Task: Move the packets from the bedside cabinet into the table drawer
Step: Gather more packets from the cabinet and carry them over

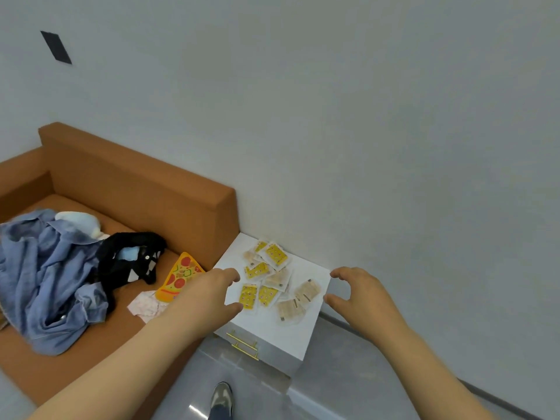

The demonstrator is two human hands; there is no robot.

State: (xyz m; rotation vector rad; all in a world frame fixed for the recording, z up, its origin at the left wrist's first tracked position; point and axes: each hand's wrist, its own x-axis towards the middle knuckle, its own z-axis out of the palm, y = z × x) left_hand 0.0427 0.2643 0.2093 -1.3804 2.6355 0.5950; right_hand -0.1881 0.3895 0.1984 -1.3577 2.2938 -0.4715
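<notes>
Head view: small flat yellow and beige packets (267,295) lie scattered, some overlapping, on top of the white bedside cabinet with brass handles (272,333), which stands against an orange-brown sofa (136,183). Left hand (212,294) and right hand (360,294) flank the pile, fingers spread wide and loosely curved, holding nothing.

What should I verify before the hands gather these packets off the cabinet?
1. Packets all on bedside cabinet top: ok, loose pile, some overlapping.
2. Left hand empty, open beside the pile: ok.
3. Right hand empty, open on the opposite side: ok.
4. Hands touching packets: cannot tell; left thumb is close to a yellow packet.
5. Table drawer in view: not ok, not visible.
</notes>
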